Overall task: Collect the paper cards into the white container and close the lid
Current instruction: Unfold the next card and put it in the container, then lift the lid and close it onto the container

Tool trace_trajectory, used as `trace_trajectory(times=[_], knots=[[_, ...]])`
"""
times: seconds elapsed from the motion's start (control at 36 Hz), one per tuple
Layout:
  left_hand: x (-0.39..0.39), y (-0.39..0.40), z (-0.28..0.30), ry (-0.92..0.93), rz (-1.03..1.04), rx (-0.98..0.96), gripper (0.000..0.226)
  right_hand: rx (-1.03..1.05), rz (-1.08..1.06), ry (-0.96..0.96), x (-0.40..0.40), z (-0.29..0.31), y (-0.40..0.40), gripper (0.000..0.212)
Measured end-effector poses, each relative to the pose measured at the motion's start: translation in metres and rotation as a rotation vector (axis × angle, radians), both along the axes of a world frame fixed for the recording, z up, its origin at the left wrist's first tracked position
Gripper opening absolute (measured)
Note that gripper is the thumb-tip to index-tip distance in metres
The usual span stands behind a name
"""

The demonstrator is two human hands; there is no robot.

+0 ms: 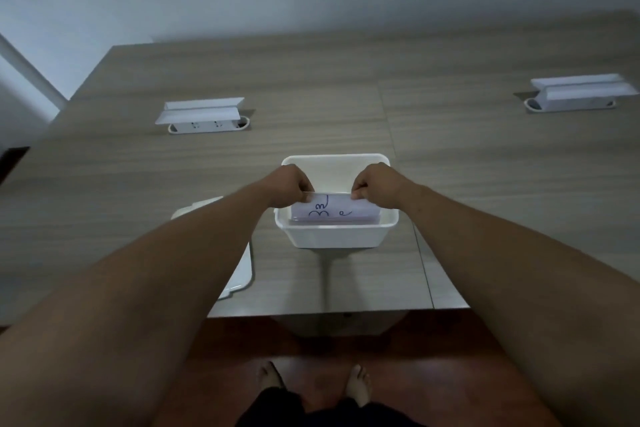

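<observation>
The white container [334, 235] stands open on the wooden table, near its front edge. A stack of paper cards [334, 211] with blue handwriting stands upright inside it, leaning toward me. My left hand [292, 184] pinches the stack's top left corner and my right hand [375, 185] pinches the top right corner, both over the container's opening. The white lid [242, 270] lies flat on the table to the left of the container, mostly hidden under my left forearm.
Two white pop-up socket boxes sit in the table, one at the back left [204, 114] and one at the far right [581, 94]. The table's front edge [339, 311] runs just below the container. My bare feet show on the brown floor.
</observation>
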State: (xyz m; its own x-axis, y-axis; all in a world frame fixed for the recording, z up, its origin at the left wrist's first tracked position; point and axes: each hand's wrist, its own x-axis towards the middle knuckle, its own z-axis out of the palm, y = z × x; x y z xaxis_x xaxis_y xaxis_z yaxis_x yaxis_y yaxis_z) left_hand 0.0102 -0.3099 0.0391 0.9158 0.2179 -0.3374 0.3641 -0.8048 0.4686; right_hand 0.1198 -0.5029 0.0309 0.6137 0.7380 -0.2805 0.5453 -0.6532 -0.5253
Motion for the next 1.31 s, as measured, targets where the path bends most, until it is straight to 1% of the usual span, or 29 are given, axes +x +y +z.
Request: trace_trajectory(times=[0.08, 0.17, 0.19, 0.25, 0.28, 0.39, 0.47, 0.64, 0.78, 0.89, 0.97, 1.06, 1.08, 1.11, 1.14, 1.17, 1.25, 1.31], knots=[[-0.005, -0.001, -0.005, 0.073, -0.031, 0.001, 0.022, -0.004, 0.001, 0.027, -0.008, -0.008, -0.002, 0.017], [-0.007, -0.002, -0.009, 0.098, -0.037, -0.023, 0.023, -0.039, -0.006, 0.031, -0.012, -0.015, -0.001, 0.019], [-0.007, -0.001, -0.010, 0.101, -0.037, -0.022, 0.024, -0.056, -0.009, 0.024, -0.013, -0.017, -0.001, 0.021], [-0.008, 0.001, -0.010, 0.094, -0.035, -0.024, 0.024, -0.075, -0.029, -0.003, -0.013, -0.018, 0.001, 0.036], [-0.009, 0.004, -0.009, 0.079, -0.028, -0.032, 0.023, -0.077, -0.041, -0.012, -0.012, -0.017, 0.003, 0.038], [-0.009, 0.025, 0.000, -0.069, 0.058, -0.014, 0.021, -0.024, -0.081, -0.046, -0.009, -0.004, 0.021, 0.031], [-0.016, 0.052, 0.007, -0.154, 0.152, 0.010, 0.028, 0.028, -0.083, -0.099, -0.012, 0.009, 0.047, 0.030], [-0.053, 0.111, 0.011, -0.140, 0.266, 0.021, 0.024, 0.089, -0.073, -0.170, -0.042, 0.017, 0.104, 0.030], [-0.091, 0.159, 0.001, -0.106, 0.356, 0.091, 0.022, 0.149, -0.047, -0.120, -0.077, 0.012, 0.156, 0.023], [-0.123, 0.184, -0.021, -0.083, 0.467, 0.156, 0.020, 0.159, -0.029, -0.112, -0.107, -0.006, 0.191, 0.022], [-0.149, 0.201, -0.047, -0.038, 0.562, 0.154, 0.022, 0.142, -0.011, -0.110, -0.128, -0.031, 0.214, 0.022], [-0.171, 0.213, -0.072, 0.016, 0.642, 0.134, 0.021, 0.023, -0.011, -0.075, -0.144, -0.055, 0.228, 0.017], [-0.177, 0.215, -0.080, 0.032, 0.664, 0.124, 0.020, -0.016, -0.013, -0.060, -0.147, -0.064, 0.231, 0.020], [-0.185, 0.219, -0.087, 0.048, 0.684, 0.115, 0.019, -0.061, -0.042, -0.035, -0.153, -0.071, 0.235, 0.016], [-0.191, 0.222, -0.095, 0.067, 0.705, 0.104, 0.019, -0.085, -0.076, -0.015, -0.156, -0.079, 0.238, 0.007], [-0.197, 0.225, -0.104, 0.091, 0.724, 0.092, 0.020, -0.112, -0.133, 0.000, -0.162, -0.085, 0.240, 0.009], [-0.211, 0.227, -0.128, 0.168, 0.738, 0.051, 0.032, -0.160, -0.226, 0.052, -0.171, -0.105, 0.241, 0.004], [-0.217, 0.229, -0.143, 0.223, 0.719, 0.017, 0.035, -0.191, -0.296, 0.121, -0.179, -0.118, 0.242, 0.011]])
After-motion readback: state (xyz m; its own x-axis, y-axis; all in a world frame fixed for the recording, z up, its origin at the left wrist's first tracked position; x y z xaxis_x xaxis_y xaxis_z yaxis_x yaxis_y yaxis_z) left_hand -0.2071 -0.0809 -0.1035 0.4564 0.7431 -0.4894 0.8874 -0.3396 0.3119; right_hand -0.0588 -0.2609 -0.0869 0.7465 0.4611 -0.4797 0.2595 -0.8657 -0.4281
